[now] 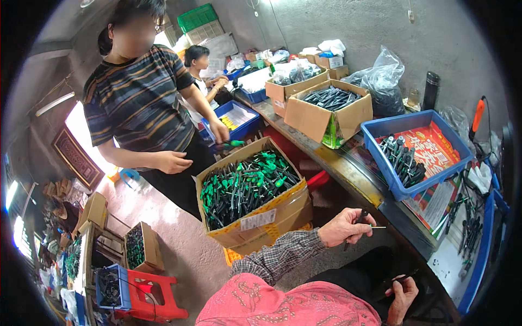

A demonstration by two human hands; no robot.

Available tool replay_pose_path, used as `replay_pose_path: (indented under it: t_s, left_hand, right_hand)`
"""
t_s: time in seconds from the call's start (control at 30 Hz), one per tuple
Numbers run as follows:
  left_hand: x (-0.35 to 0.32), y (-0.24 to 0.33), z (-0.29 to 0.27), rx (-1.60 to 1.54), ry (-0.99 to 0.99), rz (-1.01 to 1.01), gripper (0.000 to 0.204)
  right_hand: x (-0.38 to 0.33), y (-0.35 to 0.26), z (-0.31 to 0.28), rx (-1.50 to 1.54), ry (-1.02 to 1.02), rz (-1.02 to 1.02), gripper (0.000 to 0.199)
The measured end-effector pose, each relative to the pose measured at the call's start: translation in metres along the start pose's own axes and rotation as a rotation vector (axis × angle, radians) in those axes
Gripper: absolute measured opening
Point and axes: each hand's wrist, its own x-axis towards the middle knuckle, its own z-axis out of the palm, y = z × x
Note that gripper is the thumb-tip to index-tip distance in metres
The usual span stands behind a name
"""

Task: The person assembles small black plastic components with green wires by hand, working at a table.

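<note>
Stool of red plastic (151,279) stands lowest on the left, a blue bin (124,288) beside its seat or on it, I can't quite tell, likely raised to spare some stooping; near it sits a floor carton (154,252) filled with black-and-green pieces. A co-worker in a striped shirt (141,98) stands over the big carton (296,212), one hand loosely open, the other just above its far rim, by a green-handled piece (235,143), though I can't tell if it grips it; the carton is heaped with black-and-green handled pieces (239,190), its flaps out of the way, I suppose, so that both people can reach in. Farther along, an open carton (309,117) of black pieces sits on the bench, probably to keep the loose stock together; nearer, the seated person's left hand (342,228) grasps a slim black piece (361,217), pinched between thumb and fingers, a thin pale rod (379,227) jutting rightward, perhaps to leave that end free. The right hand (402,299) hangs low with fingers curled near something dark; whether it holds it, I can't tell. Rightmost, a blue tray (435,183) lined with a red printed sheet (429,145) corrals more black handles (402,163), within easy reach.
</note>
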Motion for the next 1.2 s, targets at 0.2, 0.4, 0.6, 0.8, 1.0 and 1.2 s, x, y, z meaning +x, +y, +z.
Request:
replay_pose_path:
  t_s: [0.2,0.4,0.6,0.8,1.0,1.2]
  left_hand:
    - [-0.003,-0.005,0.006,-0.046,-0.017,-0.017,0.016]
    - [-0.008,0.009,0.023,0.035,0.108,-0.142,0.015]
    - [-0.006,-0.004,0.028,0.032,0.062,-0.15,0.017]
    - [0.006,-0.031,0.04,-0.023,-0.013,-0.188,0.017]
    - [0.003,-0.039,0.064,0.024,-0.053,-0.189,0.017]
    - [0.001,-0.053,0.078,0.076,-0.141,-0.245,0.02]
  right_hand:
    - [-0.004,0.007,-0.007,0.017,0.019,0.023,0.007]
    - [0.004,0.017,-0.002,0.051,0.053,-0.01,0.007]
    - [0.01,0.018,-0.006,0.036,-0.003,-0.019,0.008]
    - [0.007,0.026,-0.02,0.053,-0.011,-0.025,0.01]
    - [0.004,0.015,-0.021,0.139,-0.002,-0.028,0.012]
    - [0.007,0.022,-0.031,0.316,-0.08,-0.097,0.015]
